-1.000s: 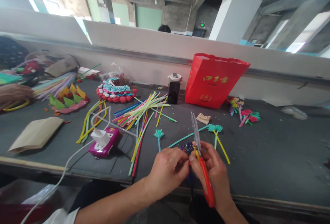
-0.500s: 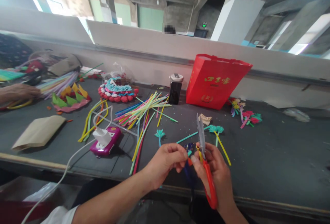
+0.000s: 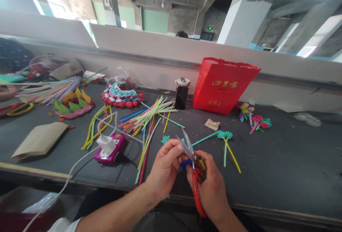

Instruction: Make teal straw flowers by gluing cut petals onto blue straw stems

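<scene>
My right hand (image 3: 211,182) is closed round the red handles of a pair of scissors (image 3: 197,185). Their blades are parted and point up and to the left, at the fingertips of my left hand (image 3: 167,166). My left thumb and fingers pinch something small, mostly hidden by the fingers and blades; a bit of teal shows by the blade. Something dark blue lies between the hands, partly covered. Just beyond my left hand is a teal stem flower (image 3: 165,139). Another teal flower (image 3: 224,135) lies to the right, with a yellow stem (image 3: 233,155) across it.
Coloured craft stems (image 3: 149,116) lie in a pile ahead. A purple power socket (image 3: 113,150) with a white plug and cable sits left. Behind stand a dark bottle (image 3: 182,95) and a red bag (image 3: 224,86). Another person's hand (image 3: 8,92) is at far left, near other scissors (image 3: 21,109).
My right hand has moved left with the scissors, and the blades have parted. They now reach my left fingertips. The other person's hand has drawn back to the left.
</scene>
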Motion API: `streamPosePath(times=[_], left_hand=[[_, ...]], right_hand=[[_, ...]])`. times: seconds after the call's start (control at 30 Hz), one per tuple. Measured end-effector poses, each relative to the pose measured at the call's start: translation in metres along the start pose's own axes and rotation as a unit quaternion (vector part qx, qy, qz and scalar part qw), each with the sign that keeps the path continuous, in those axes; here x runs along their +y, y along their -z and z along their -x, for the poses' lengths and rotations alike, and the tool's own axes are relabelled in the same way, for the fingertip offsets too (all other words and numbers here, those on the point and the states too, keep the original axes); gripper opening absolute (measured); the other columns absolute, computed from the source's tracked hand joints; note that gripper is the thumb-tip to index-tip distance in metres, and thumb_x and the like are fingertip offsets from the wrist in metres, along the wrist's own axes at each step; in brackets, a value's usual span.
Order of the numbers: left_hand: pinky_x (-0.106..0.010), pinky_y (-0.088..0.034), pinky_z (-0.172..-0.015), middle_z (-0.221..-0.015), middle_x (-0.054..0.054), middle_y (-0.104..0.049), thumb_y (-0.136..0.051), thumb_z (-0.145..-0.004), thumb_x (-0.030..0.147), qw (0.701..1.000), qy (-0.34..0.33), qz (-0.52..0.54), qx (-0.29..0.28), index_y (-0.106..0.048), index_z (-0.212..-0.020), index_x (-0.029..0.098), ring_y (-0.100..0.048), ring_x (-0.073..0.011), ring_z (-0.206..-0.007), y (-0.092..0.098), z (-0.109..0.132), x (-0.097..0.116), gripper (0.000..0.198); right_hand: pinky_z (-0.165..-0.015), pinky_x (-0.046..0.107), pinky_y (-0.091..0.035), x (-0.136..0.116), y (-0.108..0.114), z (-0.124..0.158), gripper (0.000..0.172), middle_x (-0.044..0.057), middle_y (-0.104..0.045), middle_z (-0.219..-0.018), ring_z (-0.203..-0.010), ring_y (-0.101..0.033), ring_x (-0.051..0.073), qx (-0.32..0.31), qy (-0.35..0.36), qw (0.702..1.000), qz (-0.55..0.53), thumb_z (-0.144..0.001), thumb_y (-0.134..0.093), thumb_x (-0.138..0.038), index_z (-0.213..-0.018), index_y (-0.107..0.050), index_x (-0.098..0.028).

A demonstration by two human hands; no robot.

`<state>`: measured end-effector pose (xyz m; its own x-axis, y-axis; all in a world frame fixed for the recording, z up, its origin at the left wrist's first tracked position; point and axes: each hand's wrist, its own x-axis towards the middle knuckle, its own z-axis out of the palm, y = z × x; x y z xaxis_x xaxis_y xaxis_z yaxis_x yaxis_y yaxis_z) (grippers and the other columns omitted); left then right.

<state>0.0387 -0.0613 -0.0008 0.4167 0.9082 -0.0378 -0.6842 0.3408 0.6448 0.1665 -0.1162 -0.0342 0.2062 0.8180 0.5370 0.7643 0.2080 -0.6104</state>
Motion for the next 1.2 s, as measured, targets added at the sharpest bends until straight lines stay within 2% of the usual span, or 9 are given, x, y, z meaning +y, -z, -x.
streamPosePath(times=[0.57,0.8,0.97,1.1,1.2], left_hand=[[-0.023,-0.045,-0.070,-0.074,-0.002,-0.065,-0.068,-0.083,0.021,1.000,-0.001,-0.013,-0.001,-0.064,-0.080,0.015,-0.058,-0.0112,-0.070,-0.001,0.001,-0.001,0.007],[-0.024,-0.046,-0.072,-0.074,-0.001,-0.064,-0.067,-0.083,0.022,1.000,-0.009,-0.030,0.000,-0.065,-0.079,0.016,-0.058,-0.0114,-0.070,-0.003,0.002,0.002,0.008],[-0.024,-0.045,-0.073,-0.073,-0.002,-0.065,-0.069,-0.081,0.025,0.999,-0.005,-0.045,0.020,-0.064,-0.077,0.016,-0.059,-0.0123,-0.071,-0.004,0.002,0.005,0.011],[-0.024,-0.044,-0.073,-0.072,-0.002,-0.065,-0.069,-0.080,0.026,0.997,-0.014,-0.067,0.040,-0.063,-0.076,0.016,-0.059,-0.0129,-0.072,-0.004,0.000,0.008,0.013],[-0.023,-0.043,-0.071,-0.068,-0.001,-0.063,-0.069,-0.078,0.025,0.991,-0.030,-0.120,0.058,-0.062,-0.073,0.016,-0.057,-0.0121,-0.068,-0.003,-0.002,0.009,0.012]], right_hand=[[-0.077,0.029,-0.056,0.003,-0.001,0.001,0.032,0.003,-0.070,-0.100,-0.084,-0.069,0.018,0.015,0.026,1.000,0.005,-0.083,-0.058,-0.025,-0.115,-0.054,-0.023],[-0.069,0.024,-0.055,-0.001,0.004,0.000,0.028,0.000,-0.071,-0.091,-0.072,-0.070,0.015,0.007,0.037,0.999,0.004,-0.084,-0.058,-0.025,-0.112,-0.057,-0.023],[-0.062,0.021,-0.053,-0.001,0.006,-0.001,0.027,-0.002,-0.071,-0.084,-0.064,-0.067,0.013,0.013,0.012,1.000,-0.009,-0.086,-0.061,-0.028,-0.111,-0.055,-0.024],[-0.068,0.026,-0.055,0.004,0.004,-0.001,0.031,0.002,-0.070,-0.094,-0.075,-0.069,0.016,0.035,0.004,0.999,0.010,-0.084,-0.064,-0.032,-0.112,-0.056,-0.024],[-0.067,0.026,-0.055,0.005,0.004,-0.001,0.031,0.002,-0.070,-0.093,-0.074,-0.068,0.016,0.026,-0.023,0.999,-0.041,-0.082,-0.065,-0.033,-0.111,-0.056,-0.024]])
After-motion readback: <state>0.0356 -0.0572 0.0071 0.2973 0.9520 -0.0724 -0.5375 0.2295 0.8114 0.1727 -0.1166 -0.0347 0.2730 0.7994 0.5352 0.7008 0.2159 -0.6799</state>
